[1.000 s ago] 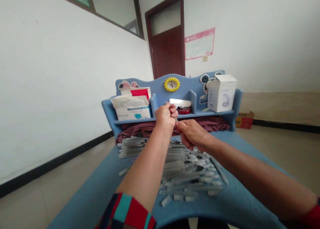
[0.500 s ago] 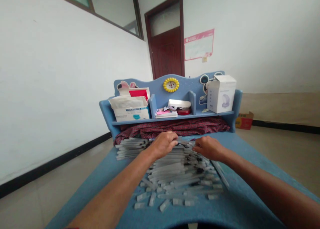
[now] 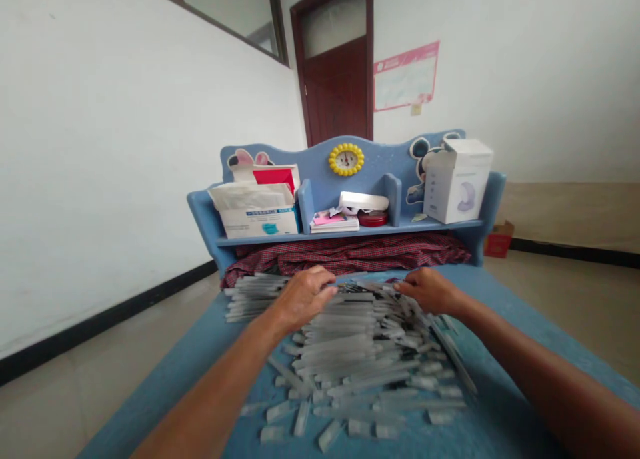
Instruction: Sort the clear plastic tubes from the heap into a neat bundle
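Head view, dial centred on the pile of tubes: pale translucent tubes (image 3: 340,342), many, are lying in a heap on the blue table (image 3: 505,325), mostly crosswise, with dark parts showing toward three o'clock. Left hand (image 3: 306,299): hovering or resting at eleven o'clock, fingers loosely curling; whether its grip is holding anything, one cannot tell. Right hand (image 3: 431,291): bending its fingers inward at two o'clock, by the heap's far edge; its grip is likewise hiding whether anything is between the fingers. A neater bundle of tubes (image 3: 250,299) is lying at ten o'clock, its inner end near the left hand. Short pale caps (image 3: 359,428) are lying loose at six o'clock. A red checked cloth (image 3: 350,253) is stretching across at twelve o'clock, below a blue shelf (image 3: 320,172). On the shelf, a mask box (image 3: 257,222) is standing at eleven o'clock, a white carton (image 3: 460,185) at one o'clock, and papers (image 3: 333,225) and a round red tin (image 3: 373,219) are sitting at twelve.
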The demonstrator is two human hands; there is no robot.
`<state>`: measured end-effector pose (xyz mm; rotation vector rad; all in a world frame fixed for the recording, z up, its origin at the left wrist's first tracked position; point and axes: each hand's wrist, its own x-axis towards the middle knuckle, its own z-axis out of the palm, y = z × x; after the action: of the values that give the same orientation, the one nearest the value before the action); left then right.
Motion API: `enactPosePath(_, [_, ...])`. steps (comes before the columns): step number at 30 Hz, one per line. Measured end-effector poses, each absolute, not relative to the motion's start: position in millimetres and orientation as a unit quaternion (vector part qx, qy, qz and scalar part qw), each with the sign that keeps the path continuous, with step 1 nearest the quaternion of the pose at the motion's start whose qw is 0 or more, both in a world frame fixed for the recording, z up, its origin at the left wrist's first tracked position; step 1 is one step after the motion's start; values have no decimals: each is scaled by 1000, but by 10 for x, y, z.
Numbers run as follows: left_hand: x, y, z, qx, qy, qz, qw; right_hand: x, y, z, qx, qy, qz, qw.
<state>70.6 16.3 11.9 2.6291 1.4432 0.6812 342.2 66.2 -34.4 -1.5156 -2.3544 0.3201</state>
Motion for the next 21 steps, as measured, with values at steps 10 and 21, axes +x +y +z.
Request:
enactPosePath(10, [-18, 49, 73, 766, 640, 25, 56, 3499, 631, -582, -504, -777, 192, 324])
enactPosePath(21, [47, 35, -94, 766, 642, 2, 34, 3427, 452, -539, -481, -787, 171, 348])
